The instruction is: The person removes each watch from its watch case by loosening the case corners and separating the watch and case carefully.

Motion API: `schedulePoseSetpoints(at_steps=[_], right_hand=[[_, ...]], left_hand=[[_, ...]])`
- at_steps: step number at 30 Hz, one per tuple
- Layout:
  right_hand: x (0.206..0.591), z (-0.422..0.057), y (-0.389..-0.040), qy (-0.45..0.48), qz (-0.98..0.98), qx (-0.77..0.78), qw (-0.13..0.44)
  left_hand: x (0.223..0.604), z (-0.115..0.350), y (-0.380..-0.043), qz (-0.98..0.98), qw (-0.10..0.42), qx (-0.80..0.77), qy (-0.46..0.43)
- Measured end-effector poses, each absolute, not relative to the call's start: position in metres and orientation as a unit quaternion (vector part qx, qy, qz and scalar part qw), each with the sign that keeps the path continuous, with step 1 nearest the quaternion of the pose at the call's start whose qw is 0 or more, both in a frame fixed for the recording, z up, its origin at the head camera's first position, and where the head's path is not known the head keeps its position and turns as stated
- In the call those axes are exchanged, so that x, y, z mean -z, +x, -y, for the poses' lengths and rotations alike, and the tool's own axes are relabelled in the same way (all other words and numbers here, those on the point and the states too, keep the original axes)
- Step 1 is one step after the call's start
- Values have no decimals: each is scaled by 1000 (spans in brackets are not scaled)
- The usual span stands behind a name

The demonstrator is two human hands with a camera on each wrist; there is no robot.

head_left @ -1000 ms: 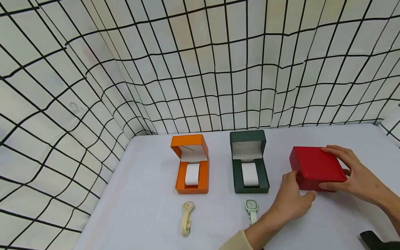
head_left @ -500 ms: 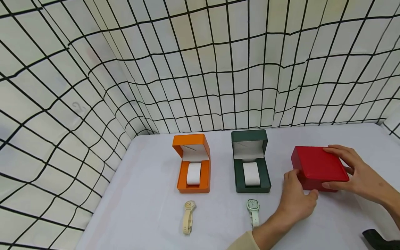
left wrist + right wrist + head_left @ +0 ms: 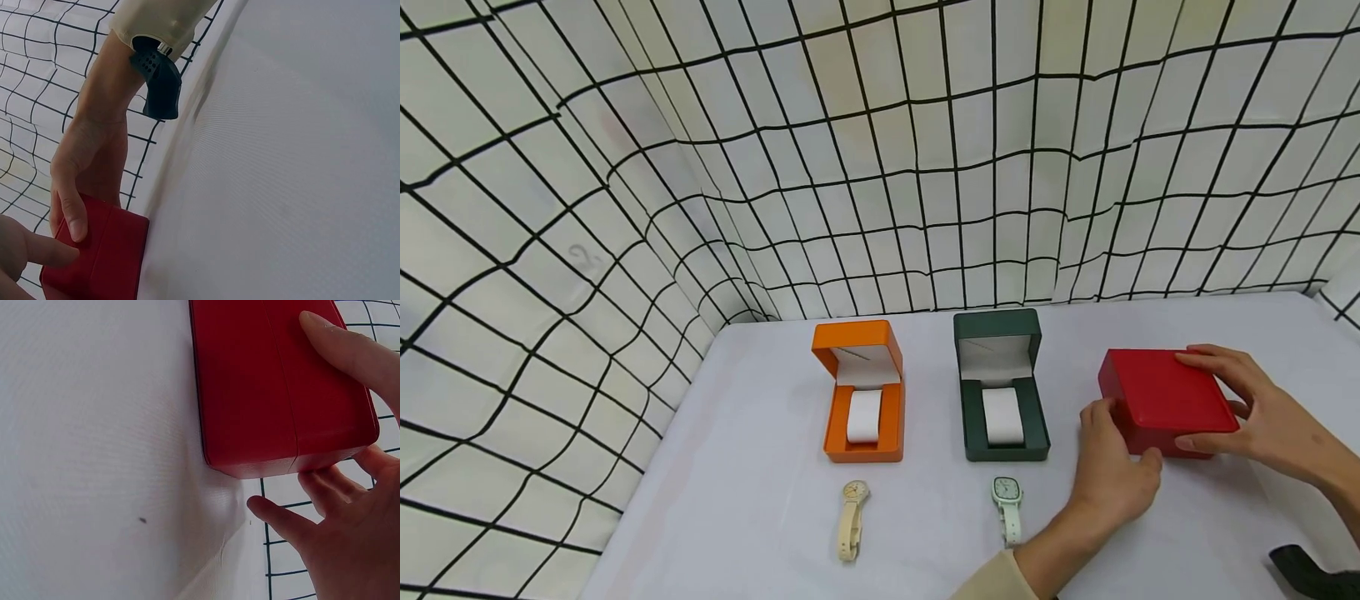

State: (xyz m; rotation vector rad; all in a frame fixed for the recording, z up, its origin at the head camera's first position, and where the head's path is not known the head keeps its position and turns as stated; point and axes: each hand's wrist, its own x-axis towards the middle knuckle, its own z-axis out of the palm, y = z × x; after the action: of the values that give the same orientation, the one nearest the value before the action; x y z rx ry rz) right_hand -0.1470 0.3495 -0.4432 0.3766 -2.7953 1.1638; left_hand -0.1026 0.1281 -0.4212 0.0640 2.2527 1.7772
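Note:
A closed red box (image 3: 1172, 392) stands on the right part of the white table. My right hand (image 3: 1243, 408) grips its right side; in the right wrist view the thumb (image 3: 340, 347) presses the front above the lid seam while other fingers reach round the side and back. My left hand (image 3: 1116, 471) holds the box at its left front corner, its thumb near the front face. An open green watch box (image 3: 1003, 450) with a white cushion stands left of it. In front of that lies a pale green watch (image 3: 1007, 492), its strap end partly behind my left forearm.
An open orange watch box (image 3: 863, 456) with a white cushion stands farther left, a cream watch (image 3: 852, 508) in front of it. Black netting over white walls (image 3: 880, 192) borders the table at the back and left. A dark object (image 3: 1303, 571) shows at the lower right.
Both hands stay on the red box, which remains closed and in place. The head view shifts slightly; nothing else visibly moves.

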Motion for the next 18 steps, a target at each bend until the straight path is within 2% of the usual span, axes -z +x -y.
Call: schedulePoseSetpoints(at_steps=[11,18], right_hand=[[445,-353,-149,130,909,-392,56],[445,-353,-149,120,915,-383,51]], left_hand=[[426,-137,-107,-784,82,-615,21],[427,-138,-109,-793,87,-602,24]])
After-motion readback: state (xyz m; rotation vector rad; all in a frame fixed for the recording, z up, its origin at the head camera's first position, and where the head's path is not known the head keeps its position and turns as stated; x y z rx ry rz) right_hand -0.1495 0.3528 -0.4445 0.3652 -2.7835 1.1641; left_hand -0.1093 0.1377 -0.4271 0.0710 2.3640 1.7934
